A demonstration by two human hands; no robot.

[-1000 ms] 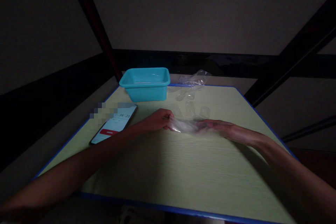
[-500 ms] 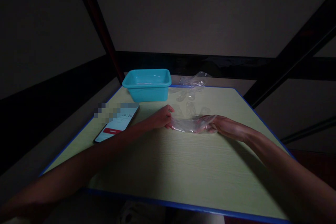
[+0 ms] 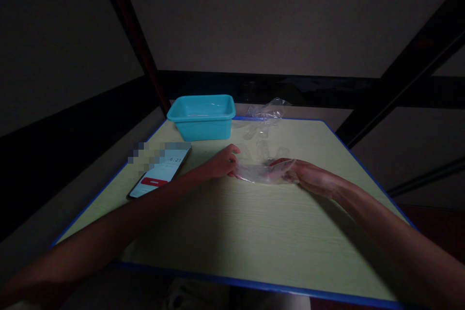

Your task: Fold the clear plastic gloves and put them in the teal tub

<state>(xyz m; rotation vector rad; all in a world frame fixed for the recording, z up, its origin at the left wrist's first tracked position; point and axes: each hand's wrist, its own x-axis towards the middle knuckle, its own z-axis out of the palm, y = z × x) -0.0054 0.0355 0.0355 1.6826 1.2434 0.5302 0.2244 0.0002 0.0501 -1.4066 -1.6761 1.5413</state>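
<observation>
Near the middle of the frame, both bare hands meet over a thin clear plastic glove [image 3: 262, 171] that lies low on the pale green table [image 3: 232, 232]. The left hand [image 3: 222, 162] comes in from the lower left, its fingers curled and its fingertips pinched on the glove's left edge. The right hand [image 3: 305, 175] reaches in from the lower right, lying flat and fairly open with its fingers stretched toward the centre; the fingers are covered by the glove's film, though the dim light does not show whether they are inside it or only under it. The plastic spans the short gap between the two hands, crumpled and glinting. Just above it in the picture, more clear plastic gloves [image 3: 263, 147] lie loose on the tabletop, faint and hard to count, and a bunched clear plastic bag [image 3: 268, 109] sits at the table's far edge, upper centre. To the left of that bag stands a turquoise plastic tub [image 3: 202, 116], well apart from both hands. A phone [image 3: 160, 172] lies flat at centre left, near the left forearm, its screen lit with a red bar; part of its top is blurred out. The table has a blue rim, and dark slanted beams cross the upper corners of the frame.
</observation>
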